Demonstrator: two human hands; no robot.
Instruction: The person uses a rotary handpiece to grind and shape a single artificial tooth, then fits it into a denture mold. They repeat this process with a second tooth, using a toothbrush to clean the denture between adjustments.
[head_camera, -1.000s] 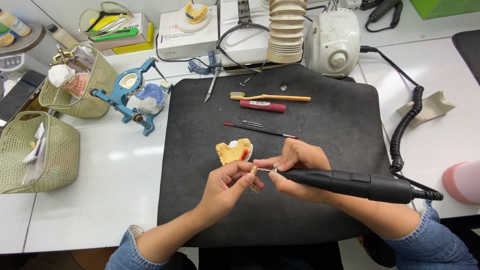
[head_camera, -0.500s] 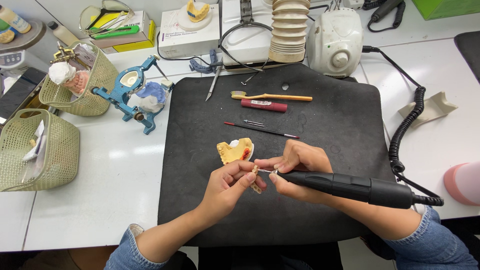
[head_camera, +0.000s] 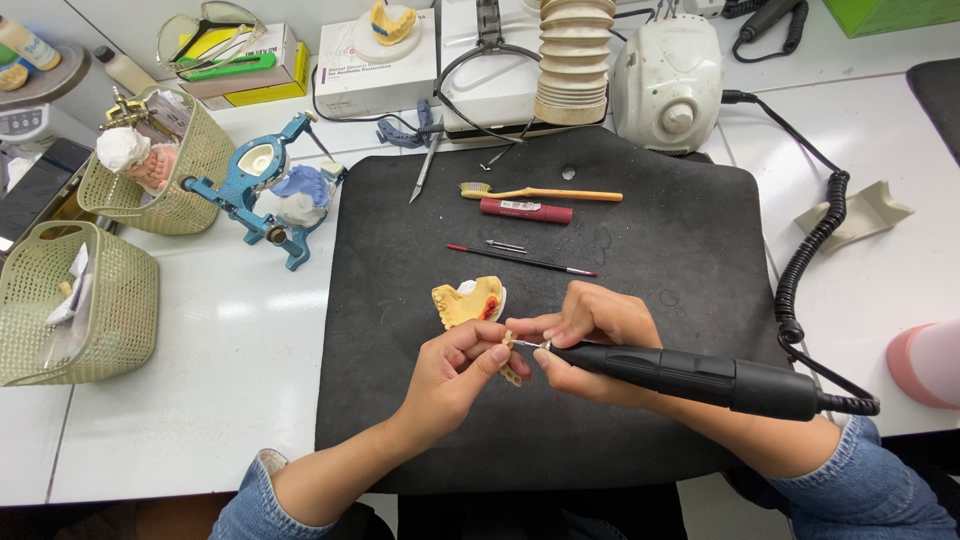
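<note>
Over the front part of the black mat (head_camera: 640, 300), the two hands meet close together. The left hand (head_camera: 455, 370) has its fingers closed on a small pale dental piece (head_camera: 510, 362), which it holds between thumb and fingertips, a little above the mat. The right hand (head_camera: 590, 340) is wrapped around a black handpiece (head_camera: 700, 378), gripped like a pen near its front end; the thin metal tip touches the small piece or is just beside it, I cannot tell which. A coiled black cable (head_camera: 810, 260) goes from the back of the handpiece to the white control unit (head_camera: 668, 85) at the far edge of the desk (head_camera: 220, 400).

Just beyond the hands lies a yellow dental model (head_camera: 468, 300) with a red spot. Farther away on the mat are a thin red-tipped brush (head_camera: 520, 260), a red stick (head_camera: 525, 210) and a wooden toothbrush (head_camera: 540, 192). To the left of the mat stands a blue articulator (head_camera: 265, 190), and two green woven baskets (head_camera: 75, 300) are near the left edge.
</note>
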